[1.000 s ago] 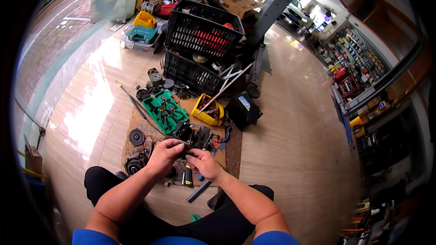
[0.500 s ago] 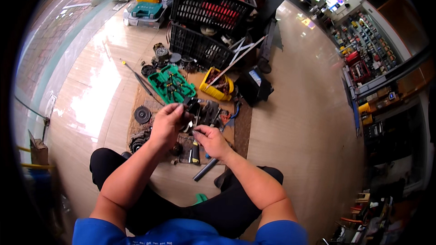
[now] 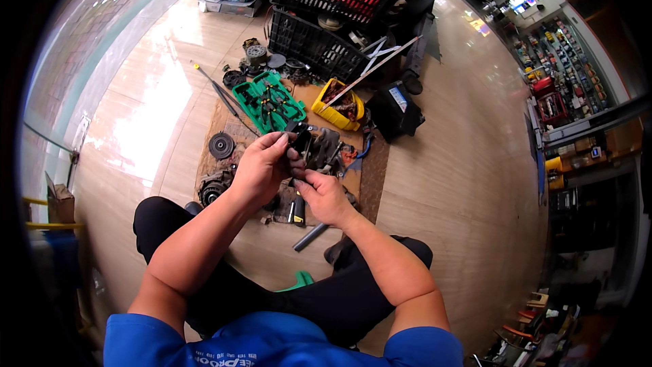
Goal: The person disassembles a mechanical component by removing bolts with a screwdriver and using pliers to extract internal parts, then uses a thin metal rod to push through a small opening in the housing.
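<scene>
My left hand [image 3: 263, 168] is closed around a small black part [image 3: 297, 137], its thumb and forefinger pinching it; the part's kind cannot be made out. Just below and to the right, my right hand [image 3: 323, 197] pinches its fingertips together close against the left fingers. Whatever lies between the right fingertips is too small or hidden to tell. Under the hands, greasy metal parts [image 3: 324, 149] lie on a brown board [image 3: 375, 190]. A black-and-yellow handled tool [image 3: 299, 211] and a grey tube [image 3: 311, 237] are below the right hand.
Beyond the hands lie an open green tool case [image 3: 269, 100], a yellow bin [image 3: 336, 107] of small parts and a black box [image 3: 395, 114]. A round black disc [image 3: 221, 145] sits at the left. Black crates [image 3: 319, 44] stand stacked behind. My bent legs [image 3: 380, 265] flank the board's near edge.
My right hand has moved up to the left hand, so the gap between their fingers has closed. The whole view has shifted slightly, with floor items appearing higher and further right.
</scene>
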A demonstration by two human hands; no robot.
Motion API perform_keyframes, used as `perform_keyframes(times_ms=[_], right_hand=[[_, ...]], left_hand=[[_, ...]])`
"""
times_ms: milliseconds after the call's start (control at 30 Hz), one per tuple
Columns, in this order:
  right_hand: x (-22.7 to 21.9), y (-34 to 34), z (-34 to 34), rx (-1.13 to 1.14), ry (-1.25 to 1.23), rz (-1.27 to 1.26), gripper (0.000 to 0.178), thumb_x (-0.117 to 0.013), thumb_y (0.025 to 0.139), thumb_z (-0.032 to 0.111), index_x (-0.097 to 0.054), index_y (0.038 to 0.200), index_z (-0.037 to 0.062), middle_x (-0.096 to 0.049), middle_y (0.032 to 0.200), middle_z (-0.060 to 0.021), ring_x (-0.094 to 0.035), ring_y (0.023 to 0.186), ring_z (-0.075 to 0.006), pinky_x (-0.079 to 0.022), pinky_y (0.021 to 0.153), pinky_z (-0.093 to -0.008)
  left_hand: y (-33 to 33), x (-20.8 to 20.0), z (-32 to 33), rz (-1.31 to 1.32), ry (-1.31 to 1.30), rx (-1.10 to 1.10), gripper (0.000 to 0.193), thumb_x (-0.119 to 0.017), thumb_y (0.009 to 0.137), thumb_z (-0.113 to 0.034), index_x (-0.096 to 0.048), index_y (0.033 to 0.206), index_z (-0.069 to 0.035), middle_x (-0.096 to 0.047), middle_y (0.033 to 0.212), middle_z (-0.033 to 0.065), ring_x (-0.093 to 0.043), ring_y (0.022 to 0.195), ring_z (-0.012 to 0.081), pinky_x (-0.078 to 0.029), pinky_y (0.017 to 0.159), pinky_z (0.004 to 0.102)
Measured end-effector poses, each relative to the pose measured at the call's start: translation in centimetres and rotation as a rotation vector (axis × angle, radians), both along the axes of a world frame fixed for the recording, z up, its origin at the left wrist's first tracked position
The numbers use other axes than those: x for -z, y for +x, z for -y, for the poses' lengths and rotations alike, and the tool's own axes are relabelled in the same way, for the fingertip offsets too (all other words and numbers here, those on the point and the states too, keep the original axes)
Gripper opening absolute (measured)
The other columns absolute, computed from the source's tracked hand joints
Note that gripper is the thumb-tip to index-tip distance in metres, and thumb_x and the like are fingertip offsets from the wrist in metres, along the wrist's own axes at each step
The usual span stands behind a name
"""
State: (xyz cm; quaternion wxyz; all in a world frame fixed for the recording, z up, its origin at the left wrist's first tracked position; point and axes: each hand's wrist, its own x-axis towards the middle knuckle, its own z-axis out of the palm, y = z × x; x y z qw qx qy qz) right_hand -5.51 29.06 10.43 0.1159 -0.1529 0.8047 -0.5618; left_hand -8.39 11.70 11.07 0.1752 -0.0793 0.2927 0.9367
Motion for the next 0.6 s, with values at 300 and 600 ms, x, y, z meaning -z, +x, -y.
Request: perform_keyframes(times_ms=[300,600], right_hand=[[0.0,0.1,-0.6,0.007,-0.077,0.159,0.021,-0.060,0.093,0.011,-0.065,0.109,-0.0003,-0.069,0.088,-0.0103,-0.061,0.080,-0.0106,-0.050,0.075,-0.0286],[0.2,0.0,-0.5,-0.026,-0.144,0.164,0.014,-0.055,0.098,0.010,-0.063,0.104,0.0005,-0.055,0.075,0.0029,-0.047,0.068,-0.0037,-0.039,0.061,-0.0210]], left_hand=[[0.4,-0.1,0.2,0.032,-0.011,0.011,0.020,-0.048,0.101,-0.016,-0.054,0.113,-0.001,-0.066,0.086,0.0107,-0.067,0.080,0.0247,-0.056,0.076,0.0386],[0.5,-0.6,0.3,0.006,0.000,0.012,0.020,-0.050,0.100,-0.016,-0.056,0.110,0.000,-0.067,0.094,0.0142,-0.068,0.087,0.0272,-0.056,0.081,0.0414]])
